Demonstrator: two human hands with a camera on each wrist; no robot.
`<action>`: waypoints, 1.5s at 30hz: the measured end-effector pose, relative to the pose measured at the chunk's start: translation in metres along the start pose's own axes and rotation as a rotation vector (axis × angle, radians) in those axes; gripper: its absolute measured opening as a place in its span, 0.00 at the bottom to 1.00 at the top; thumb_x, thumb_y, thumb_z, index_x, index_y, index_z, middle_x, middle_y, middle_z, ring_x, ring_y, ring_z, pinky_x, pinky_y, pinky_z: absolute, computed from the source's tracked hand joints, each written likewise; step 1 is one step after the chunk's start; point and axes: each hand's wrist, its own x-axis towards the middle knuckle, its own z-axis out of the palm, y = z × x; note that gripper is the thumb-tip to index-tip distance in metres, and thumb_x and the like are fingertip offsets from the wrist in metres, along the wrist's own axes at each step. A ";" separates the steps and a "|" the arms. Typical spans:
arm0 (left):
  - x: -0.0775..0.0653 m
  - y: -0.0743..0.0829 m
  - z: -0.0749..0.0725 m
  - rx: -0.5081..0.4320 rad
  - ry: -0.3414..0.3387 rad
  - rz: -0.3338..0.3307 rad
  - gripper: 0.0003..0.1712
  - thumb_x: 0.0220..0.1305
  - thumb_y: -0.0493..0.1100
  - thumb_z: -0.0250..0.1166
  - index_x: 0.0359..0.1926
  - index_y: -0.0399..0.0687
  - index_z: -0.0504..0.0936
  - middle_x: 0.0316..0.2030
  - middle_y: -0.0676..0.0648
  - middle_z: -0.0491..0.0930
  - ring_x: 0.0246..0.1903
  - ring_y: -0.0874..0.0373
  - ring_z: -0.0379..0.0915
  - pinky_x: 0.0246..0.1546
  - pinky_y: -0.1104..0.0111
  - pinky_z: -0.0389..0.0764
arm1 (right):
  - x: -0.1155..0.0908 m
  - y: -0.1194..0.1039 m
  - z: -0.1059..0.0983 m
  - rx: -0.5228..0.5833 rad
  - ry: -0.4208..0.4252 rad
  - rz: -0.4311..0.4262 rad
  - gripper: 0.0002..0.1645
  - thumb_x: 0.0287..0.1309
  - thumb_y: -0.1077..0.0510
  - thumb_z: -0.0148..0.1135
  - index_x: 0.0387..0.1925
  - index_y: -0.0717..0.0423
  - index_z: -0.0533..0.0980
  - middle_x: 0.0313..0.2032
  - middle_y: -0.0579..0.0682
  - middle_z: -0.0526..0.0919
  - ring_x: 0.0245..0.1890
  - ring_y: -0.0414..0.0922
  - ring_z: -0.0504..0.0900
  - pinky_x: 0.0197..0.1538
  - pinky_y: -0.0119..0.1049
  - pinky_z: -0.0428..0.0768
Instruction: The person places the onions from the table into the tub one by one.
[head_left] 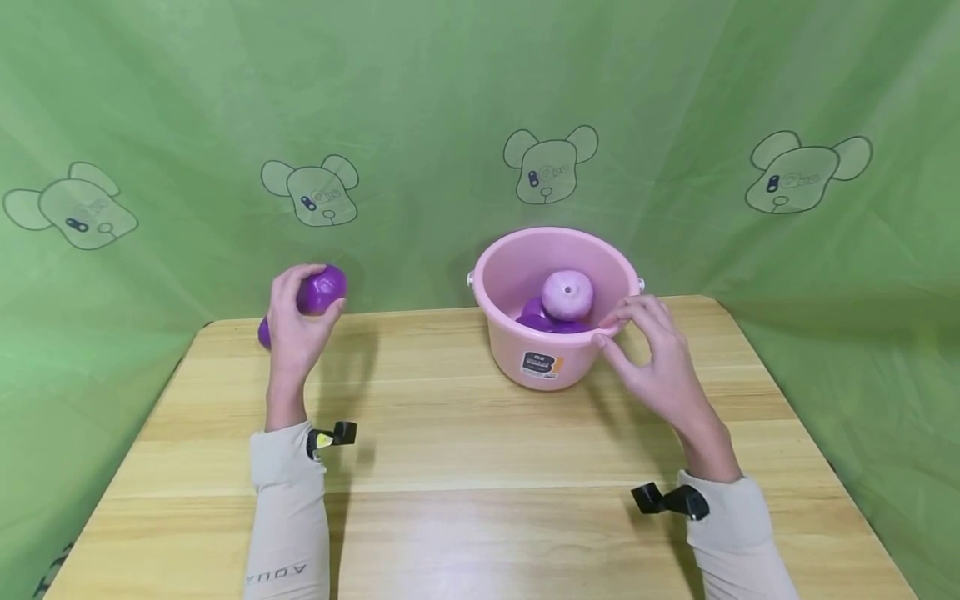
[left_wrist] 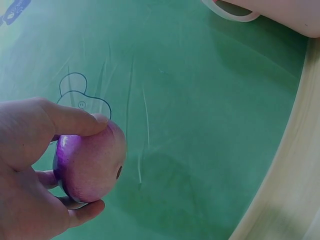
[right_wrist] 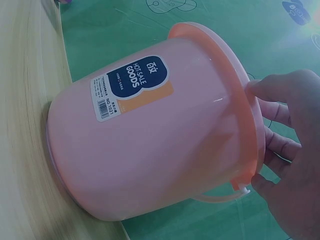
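My left hand [head_left: 296, 333] grips a round, glossy purple ball-like piece [head_left: 324, 289] above the table's back left. In the left wrist view the purple piece [left_wrist: 95, 162] has a paler pinkish side with a small dark hole. Another purple item [head_left: 264, 332] is partly hidden behind that hand. The pink bucket [head_left: 540, 362] stands upright at the back of the table, with a lilac round piece [head_left: 567, 293] on top of several purple ones inside. Its near right rim is pinched between the thumb and fingers of my right hand [head_left: 663, 358]; the right wrist view shows this hand [right_wrist: 295, 135] too.
The wooden table [head_left: 420, 433] reaches back to a green curtain [head_left: 420, 108] printed with bear faces. A label [right_wrist: 131, 87] is stuck on the bucket's side, and its white handle [right_wrist: 220, 198] hangs down behind.
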 end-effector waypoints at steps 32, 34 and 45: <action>-0.003 0.046 0.017 -0.125 -0.077 0.096 0.31 0.53 0.30 0.76 0.60 0.42 0.80 0.67 0.38 0.69 0.66 0.43 0.66 0.67 0.49 0.72 | 0.000 0.001 -0.005 -0.003 -0.001 0.008 0.13 0.54 0.69 0.74 0.41 0.58 0.81 0.46 0.51 0.79 0.60 0.50 0.71 0.71 0.56 0.63; -0.003 0.049 0.018 -0.124 -0.079 0.102 0.31 0.53 0.30 0.76 0.60 0.42 0.80 0.67 0.38 0.69 0.66 0.43 0.66 0.67 0.49 0.73 | 0.000 0.002 -0.005 -0.002 -0.002 0.008 0.13 0.55 0.69 0.74 0.41 0.58 0.81 0.46 0.51 0.79 0.60 0.50 0.71 0.71 0.56 0.63; -0.006 0.055 0.021 -0.176 -0.099 0.104 0.32 0.53 0.29 0.76 0.61 0.42 0.80 0.67 0.39 0.69 0.66 0.42 0.67 0.66 0.50 0.74 | 0.001 0.000 -0.004 -0.003 -0.016 -0.003 0.12 0.56 0.67 0.74 0.41 0.59 0.81 0.46 0.51 0.79 0.57 0.49 0.71 0.69 0.56 0.65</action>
